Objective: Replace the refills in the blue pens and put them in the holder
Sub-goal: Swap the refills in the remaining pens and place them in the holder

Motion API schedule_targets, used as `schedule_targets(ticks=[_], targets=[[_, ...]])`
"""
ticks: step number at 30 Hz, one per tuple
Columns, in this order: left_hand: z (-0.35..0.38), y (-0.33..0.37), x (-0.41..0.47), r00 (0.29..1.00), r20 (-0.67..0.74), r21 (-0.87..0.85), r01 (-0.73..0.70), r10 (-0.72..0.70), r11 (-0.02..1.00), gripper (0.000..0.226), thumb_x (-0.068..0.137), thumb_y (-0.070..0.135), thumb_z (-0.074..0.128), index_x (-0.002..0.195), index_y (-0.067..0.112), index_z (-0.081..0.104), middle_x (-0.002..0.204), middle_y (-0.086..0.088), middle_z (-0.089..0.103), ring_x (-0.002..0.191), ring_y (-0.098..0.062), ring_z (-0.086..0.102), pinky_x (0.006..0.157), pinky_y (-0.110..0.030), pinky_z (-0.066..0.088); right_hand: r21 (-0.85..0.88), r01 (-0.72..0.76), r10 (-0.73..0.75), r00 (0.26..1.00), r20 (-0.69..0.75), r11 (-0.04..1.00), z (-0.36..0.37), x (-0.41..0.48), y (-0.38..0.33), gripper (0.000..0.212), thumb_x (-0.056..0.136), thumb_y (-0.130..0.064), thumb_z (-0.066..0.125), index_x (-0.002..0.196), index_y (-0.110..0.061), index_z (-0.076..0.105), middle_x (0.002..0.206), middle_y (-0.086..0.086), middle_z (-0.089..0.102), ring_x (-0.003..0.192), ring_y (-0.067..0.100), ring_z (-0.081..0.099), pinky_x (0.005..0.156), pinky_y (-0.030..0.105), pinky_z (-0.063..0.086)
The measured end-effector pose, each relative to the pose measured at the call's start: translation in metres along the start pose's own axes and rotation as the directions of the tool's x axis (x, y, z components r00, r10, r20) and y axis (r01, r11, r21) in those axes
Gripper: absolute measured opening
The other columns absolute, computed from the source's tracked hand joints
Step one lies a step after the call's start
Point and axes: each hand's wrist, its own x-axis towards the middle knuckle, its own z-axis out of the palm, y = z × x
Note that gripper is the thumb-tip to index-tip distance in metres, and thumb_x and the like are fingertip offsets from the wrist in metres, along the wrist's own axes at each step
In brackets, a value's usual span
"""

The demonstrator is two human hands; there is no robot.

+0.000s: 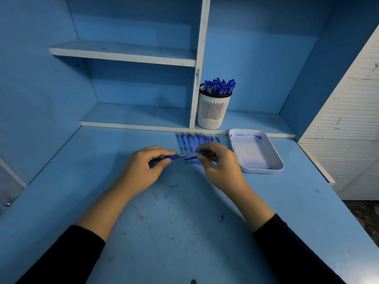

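Black sleeves (67,255) are seen lowest; at centre a pen (170,157) is gripped in the left hand (143,169), a refill (193,156) pinched in the right hand (219,165), many pens (219,86) already stood in the holder (213,111) above.

Both arms reach in from the bottom corners and converge mid-frame; black sleeves to mid-forearm, bare forearms and wrists beyond. Left grip (143,167) is back-up, fingers curled, thumb and forefinger clamped round a blue pen (171,157) whose tip points right. Right grip (219,162) is back-up too, wrist bent slightly inward, thumb and forefinger pinching a thin blue stick (193,156), other fingers loosely curled behind. The two grips are near each other, not touching; the pen tip and the stick end nearly meet between them. Cannot tell whether either grip rests on the table.
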Motion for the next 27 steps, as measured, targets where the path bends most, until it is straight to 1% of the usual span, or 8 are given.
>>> schedule_targets(ticks=[5,10,13,15,17,19,23,27], targets=[[0.007,0.002,-0.002,0.999,0.027,0.004,-0.026,0.026,1.0,0.023,0.087,0.003,0.07,0.101,0.021,0.076,0.092,0.011,0.07,0.088,-0.009,0.066,0.081,-0.021,0.052,0.028,-0.018,0.016,0.997,0.07,0.999,0.007,-0.004,-0.002,0.016,0.084,-0.002,0.066,0.092,-0.014,0.07,0.086,-0.005,0.065,0.078,0.012,0.062,0.079,0.018,0.052],[0.011,-0.002,-0.002,0.999,0.027,0.034,-0.042,0.041,0.999,0.023,0.086,0.001,0.071,0.1,0.017,0.076,0.093,0.009,0.071,0.086,-0.008,0.065,0.081,-0.023,0.052,0.013,-0.054,0.052,0.993,0.11,0.998,0.014,-0.008,0.002,0.014,0.085,-0.004,0.067,0.095,-0.014,0.07,0.089,-0.001,0.067,0.082,0.014,0.064,0.082,0.022,0.052],[0.01,-0.004,-0.002,0.999,0.022,0.032,-0.03,0.03,0.999,0.023,0.085,0.001,0.071,0.099,0.018,0.077,0.092,0.01,0.071,0.085,-0.01,0.066,0.078,-0.025,0.051,0.05,-0.074,0.068,0.991,0.116,0.996,0.013,-0.008,0.003,0.014,0.083,-0.004,0.07,0.095,-0.012,0.072,0.087,-0.004,0.068,0.079,0.009,0.065,0.08,0.016,0.052],[0.01,-0.004,-0.002,0.999,0.026,0.035,-0.028,0.027,0.999,0.024,0.085,-0.001,0.071,0.097,0.018,0.078,0.09,0.01,0.071,0.083,-0.01,0.065,0.076,-0.023,0.05,0.058,-0.098,0.09,0.988,0.128,0.993,0.011,-0.008,0.004,0.014,0.082,-0.006,0.072,0.094,-0.013,0.073,0.083,-0.007,0.068,0.073,0.003,0.062,0.075,0.011,0.049],[0.011,-0.003,-0.002,0.999,0.038,0.045,-0.031,0.029,0.999,0.025,0.084,-0.002,0.071,0.096,0.018,0.078,0.089,0.013,0.07,0.083,-0.007,0.064,0.074,-0.017,0.048,0.057,-0.123,0.114,0.983,0.142,0.991,0.009,-0.007,0.006,0.013,0.081,-0.008,0.074,0.092,-0.015,0.074,0.08,-0.008,0.068,0.071,0.002,0.061,0.072,0.011,0.048],[0.011,-0.003,-0.001,0.999,0.044,0.053,-0.035,0.033,0.998,0.025,0.084,-0.003,0.071,0.096,0.017,0.078,0.089,0.015,0.07,0.083,-0.006,0.064,0.073,-0.014,0.046,0.063,-0.138,0.128,0.981,0.146,0.988,0.008,-0.007,0.007,0.014,0.079,-0.01,0.076,0.091,-0.016,0.075,0.079,-0.005,0.07,0.072,0.006,0.063,0.072,0.015,0.051],[0.011,-0.005,-0.003,0.997,0.053,0.068,-0.056,0.052,0.996,0.024,0.083,-0.004,0.072,0.094,0.016,0.078,0.09,0.013,0.071,0.083,-0.005,0.065,0.075,-0.019,0.05,0.065,-0.151,0.138,0.975,0.172,0.986,0.008,-0.007,0.009,0.016,0.076,-0.009,0.079,0.089,-0.017,0.077,0.081,-0.001,0.073,0.075,0.013,0.066,0.078,0.027,0.055],[0.011,-0.005,-0.004,0.996,0.056,0.07,-0.075,0.071,0.995,0.024,0.083,-0.006,0.071,0.093,0.015,0.078,0.09,0.013,0.071,0.084,-0.002,0.065,0.075,-0.013,0.047,0.072,-0.143,0.129,0.976,0.173,0.987,0.007,-0.008,0.009,0.016,0.074,-0.009,0.08,0.087,-0.017,0.077,0.079,-0.002,0.072,0.074,0.013,0.066,0.076,0.029,0.055]])
